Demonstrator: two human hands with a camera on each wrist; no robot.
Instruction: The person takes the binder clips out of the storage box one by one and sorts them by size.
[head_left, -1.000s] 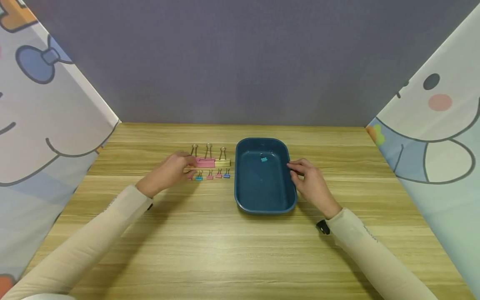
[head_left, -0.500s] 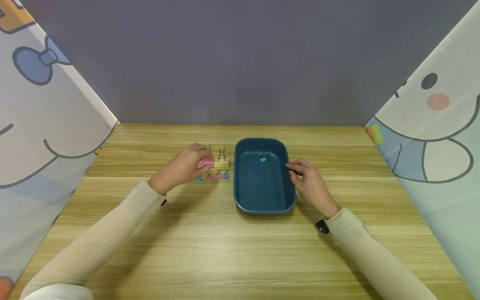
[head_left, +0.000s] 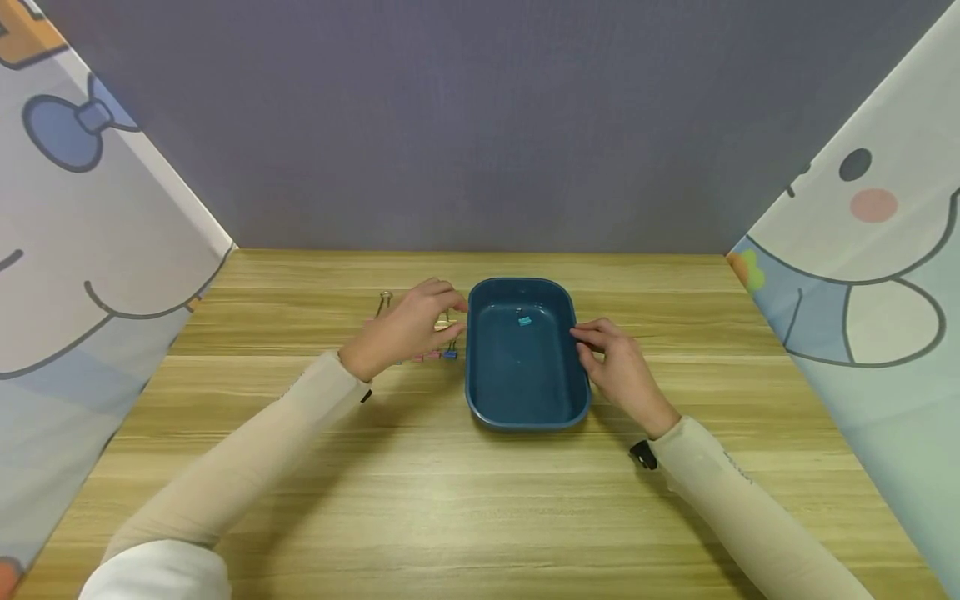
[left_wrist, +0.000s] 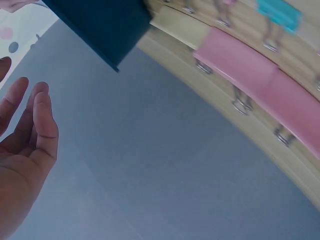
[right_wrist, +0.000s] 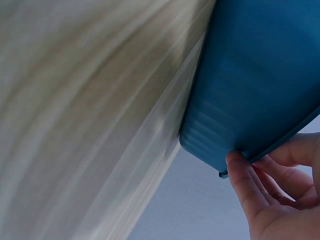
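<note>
My left hand (head_left: 412,325) hovers over a row of binder clips, its thumb and fingers spread apart, fingertips right at the left rim of a dark blue plastic bin (head_left: 528,427). Nothing shows between those fingers in the left wrist view. Along the right side, my right hand (head_left: 621,367) pinches the bin's rim between thumb and fingers. A small teal binder clip (head_left: 525,321) lies inside the bin. In the left wrist view, large pink binder clips (left_wrist: 240,65) stand in line with a pale yellow one (left_wrist: 180,26). My left hand partly hides the clips in the head view.
Smaller binder clips lie in a front row, among them a blue one (head_left: 450,355) and a teal one (left_wrist: 280,12). The wood-grain table (head_left: 450,500) ends at a grey back panel (head_left: 480,125), with cartoon-printed panels on both sides.
My left hand has moved right along the clip rows to the bin's left rim, its fingers spreading. My right hand has stayed on the rim.
</note>
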